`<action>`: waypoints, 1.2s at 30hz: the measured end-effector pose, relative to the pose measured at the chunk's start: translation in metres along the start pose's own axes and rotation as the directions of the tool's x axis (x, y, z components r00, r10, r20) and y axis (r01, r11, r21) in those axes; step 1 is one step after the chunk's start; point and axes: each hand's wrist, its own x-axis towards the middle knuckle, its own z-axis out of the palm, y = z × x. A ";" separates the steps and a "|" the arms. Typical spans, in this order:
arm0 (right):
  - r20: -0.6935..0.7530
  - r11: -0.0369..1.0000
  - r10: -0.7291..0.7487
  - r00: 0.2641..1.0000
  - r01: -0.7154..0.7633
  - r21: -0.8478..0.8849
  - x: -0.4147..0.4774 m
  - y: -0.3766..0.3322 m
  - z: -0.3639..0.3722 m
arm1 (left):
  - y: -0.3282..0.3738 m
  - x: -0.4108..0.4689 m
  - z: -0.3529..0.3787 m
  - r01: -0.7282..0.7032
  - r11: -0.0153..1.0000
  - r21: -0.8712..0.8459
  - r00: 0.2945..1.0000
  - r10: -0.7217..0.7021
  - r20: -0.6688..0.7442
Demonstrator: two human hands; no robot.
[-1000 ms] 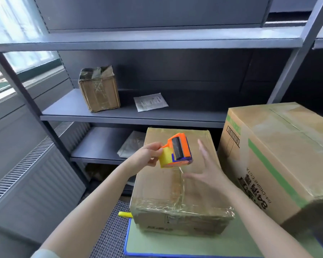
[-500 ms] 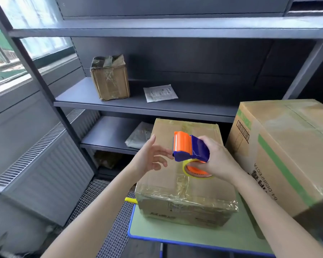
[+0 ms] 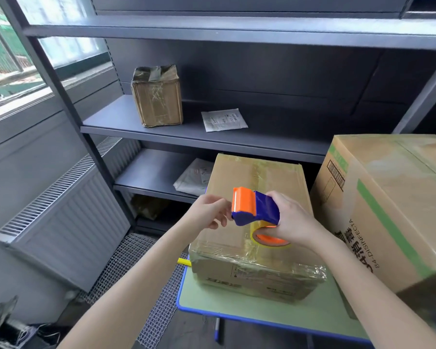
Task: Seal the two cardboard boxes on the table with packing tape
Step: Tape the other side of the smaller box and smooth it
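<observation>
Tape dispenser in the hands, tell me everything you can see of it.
The tape dispenser looks plastic, with an orange front guard, a dark blue body and a roll of clear tape on an orange core beneath. It sits over the top of the smaller cardboard box, orange end pointing left. The right hand grips the blue body and the roll from the right. The curled fingers of the left hand meet the orange end; whether they pinch any tape cannot be told.

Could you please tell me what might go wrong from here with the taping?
The left hand sits at the orange front of the tape dispenser gripped by the right hand; a cutter there could nick fingers. The smaller box lies near the table edge, so a firm pull might slide it off. Its wrinkled tape may stop new strips bonding.
</observation>
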 end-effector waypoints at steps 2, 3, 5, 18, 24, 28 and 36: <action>0.079 0.998 -0.001 0.997 0.006 -0.057 0.000 0.001 0.002 | -0.003 -0.001 0.001 -0.004 0.997 0.078 1.000 0.004 0.003; 0.101 0.992 0.004 0.995 0.008 -0.122 0.000 0.001 0.004 | -0.006 -0.001 0.001 -0.012 0.993 0.121 1.000 0.012 0.003; 0.100 0.961 0.015 0.995 0.013 -0.277 -0.001 0.000 0.007 | -0.014 -0.002 0.002 -0.022 0.984 0.174 1.000 0.023 0.000; 0.145 0.955 -0.011 0.989 0.053 -0.292 -0.015 -0.025 0.022 | -0.032 -0.025 -0.030 -0.020 0.979 0.202 1.000 0.017 0.015; 0.211 0.964 0.033 0.977 0.025 -0.264 -0.016 -0.044 0.026 | -0.035 -0.039 -0.045 0.007 0.979 0.205 1.000 -0.006 -0.003; 0.217 0.962 0.025 0.976 0.036 -0.269 -0.021 -0.046 0.024 | -0.040 -0.050 -0.066 0.024 0.979 0.203 0.999 -0.018 -0.033; 0.250 0.963 0.004 0.968 0.063 -0.261 -0.027 -0.056 0.023 | -0.044 -0.054 -0.079 0.022 0.962 0.270 0.999 -0.031 0.028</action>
